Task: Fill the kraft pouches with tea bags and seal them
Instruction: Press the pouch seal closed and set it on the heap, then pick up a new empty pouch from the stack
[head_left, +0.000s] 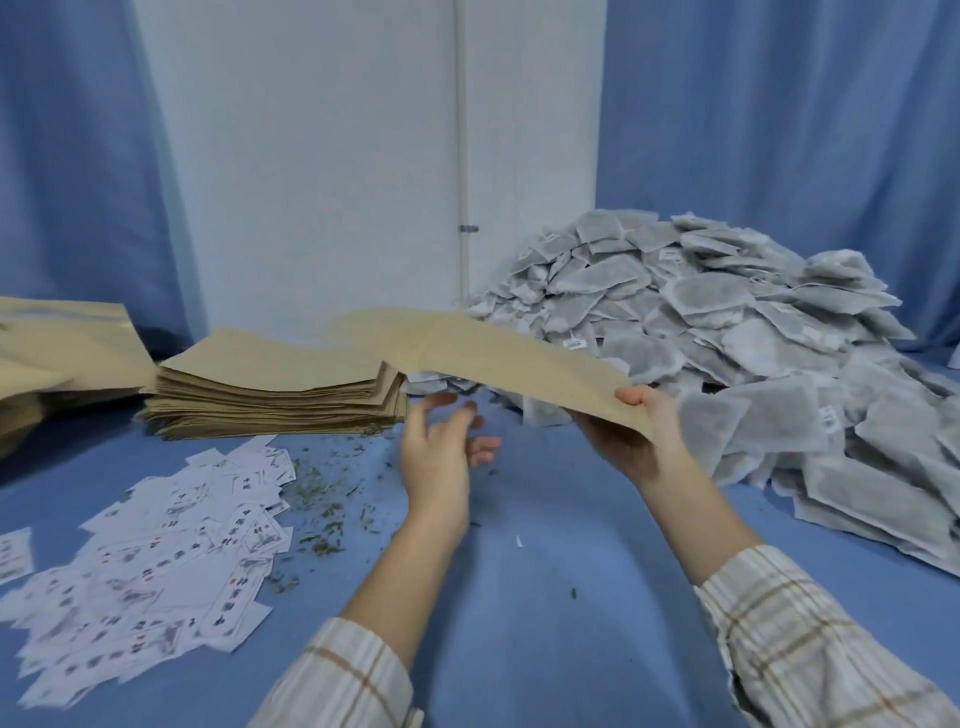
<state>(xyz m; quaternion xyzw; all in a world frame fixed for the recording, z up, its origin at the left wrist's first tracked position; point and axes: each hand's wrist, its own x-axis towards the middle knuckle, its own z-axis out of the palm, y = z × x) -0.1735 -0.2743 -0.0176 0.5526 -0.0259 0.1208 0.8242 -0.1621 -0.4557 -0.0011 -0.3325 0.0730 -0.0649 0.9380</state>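
Above blue table (519, 649) | right hand (636, 434) pinches flat tan kraft pouch (498, 353) by corner | left hand (441, 457) released | likely light, floppy: support near mouth.

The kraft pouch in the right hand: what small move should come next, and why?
Probably bring the left hand up to the free end of the kraft pouch and open its mouth. The right hand pinches only one end, the pouch hangs flat in the air, and the left hand is open just below it; the tea bags lie beside.
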